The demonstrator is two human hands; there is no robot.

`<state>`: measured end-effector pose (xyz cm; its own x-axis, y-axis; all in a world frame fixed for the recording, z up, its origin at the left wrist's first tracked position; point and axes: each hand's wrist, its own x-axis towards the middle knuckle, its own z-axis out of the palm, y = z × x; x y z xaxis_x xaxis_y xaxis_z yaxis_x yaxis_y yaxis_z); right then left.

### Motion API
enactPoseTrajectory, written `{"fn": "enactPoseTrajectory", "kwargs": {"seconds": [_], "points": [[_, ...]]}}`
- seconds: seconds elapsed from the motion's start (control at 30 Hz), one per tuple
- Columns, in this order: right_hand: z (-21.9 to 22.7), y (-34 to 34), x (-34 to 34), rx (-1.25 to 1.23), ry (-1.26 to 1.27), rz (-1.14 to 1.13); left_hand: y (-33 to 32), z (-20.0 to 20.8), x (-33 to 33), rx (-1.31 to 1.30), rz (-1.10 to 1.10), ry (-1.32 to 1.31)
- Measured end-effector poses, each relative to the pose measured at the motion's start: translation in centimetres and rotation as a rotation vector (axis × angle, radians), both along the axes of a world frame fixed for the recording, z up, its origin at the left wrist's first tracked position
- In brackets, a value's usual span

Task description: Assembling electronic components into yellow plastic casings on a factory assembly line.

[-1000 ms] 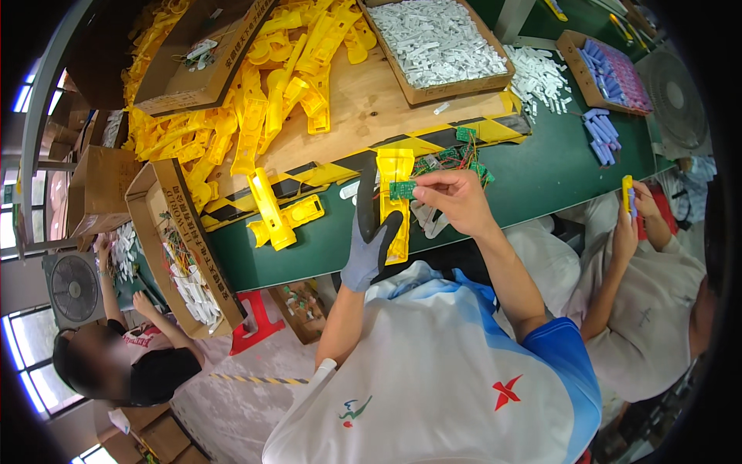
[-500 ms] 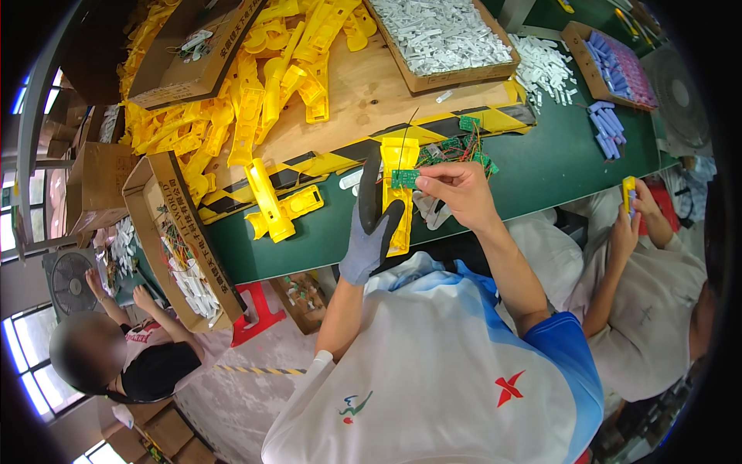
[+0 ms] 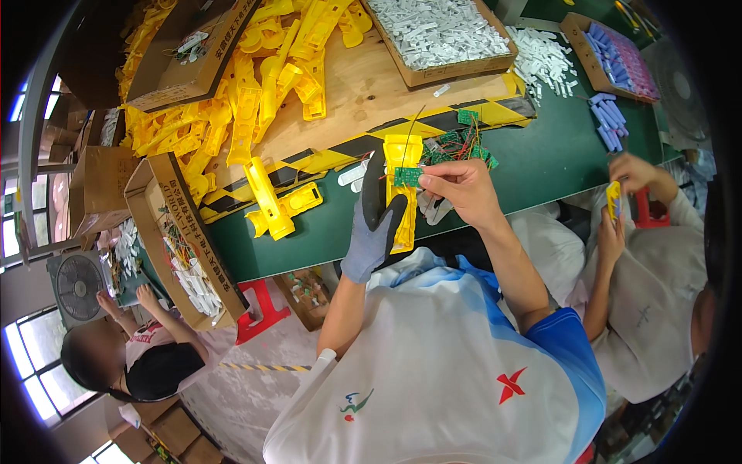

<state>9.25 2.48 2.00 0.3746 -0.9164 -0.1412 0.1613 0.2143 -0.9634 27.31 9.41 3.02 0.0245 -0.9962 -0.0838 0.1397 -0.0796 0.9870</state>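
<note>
A grey and black work glove covers my left hand (image 3: 370,228), which is closed round a long yellow plastic housing (image 3: 403,220) held upright over the bench edge. With thumb and fingertips, my bare right hand (image 3: 462,190) pinches a small green circuit board (image 3: 407,177) against the open face of the housing. Thin wires run from the board, one dark wire sticking up past the housing's top. Just behind lies a heap of green circuit boards (image 3: 471,147) with red and black wires. To the left, two yellow housings (image 3: 268,203) lie crossed on the green bench.
Yellow housings (image 3: 267,77) are piled at the back left beside an open carton (image 3: 185,66). A box of white pieces (image 3: 444,39) and a box of purple cylinders (image 3: 610,58) stand behind. Another carton (image 3: 182,240) sits left. At right, a co-worker (image 3: 641,255) holds a yellow part.
My hands keep nearly the same hold, the board shifting only slightly against the housing. The right-hand co-worker's one hand has lifted away from the yellow part.
</note>
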Motion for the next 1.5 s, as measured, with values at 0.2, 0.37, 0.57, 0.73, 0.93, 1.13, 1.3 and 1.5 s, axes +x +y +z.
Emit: {"fn": "enactPoseTrajectory", "kwargs": {"seconds": [0.2, 0.37, 0.57, 0.73, 0.93, 1.13, 1.3, 1.5], "points": [[-0.1, 0.5, 0.0, 0.043, -0.012, -0.043, -0.2, 0.4, -0.5, -0.051, 0.008, -0.044], [0.1, 0.7, -0.1, -0.002, 0.017, -0.069, -0.3, 1.0, -0.3, 0.023, -0.009, 0.089], [-0.1, 1.6, 0.9, -0.013, -0.055, -0.132, -0.3, 0.5, -1.2, 0.057, 0.158, -0.117], [-0.2, 2.8, 2.5, -0.062, -0.175, -0.204, 0.2, -0.8, -2.1, 0.035, 0.268, -0.002], [0.5, 2.7, 2.7, 0.003, -0.085, -0.139, 0.7, 0.0, -2.7, 0.117, 0.345, 0.273], [0.2, 4.2, 3.0, -0.046, 0.113, -0.243, 1.3, -2.2, -2.7, 0.083, 0.328, 0.143], [-0.4, 3.5, 2.0, 0.011, 0.194, -0.026, 1.8, -2.8, -2.4, 0.133, 0.368, 0.323], [3.2, 1.2, 1.1, -0.052, 0.341, 0.083, -0.3, -3.3, -0.6, 0.228, 0.216, 0.188]]}}
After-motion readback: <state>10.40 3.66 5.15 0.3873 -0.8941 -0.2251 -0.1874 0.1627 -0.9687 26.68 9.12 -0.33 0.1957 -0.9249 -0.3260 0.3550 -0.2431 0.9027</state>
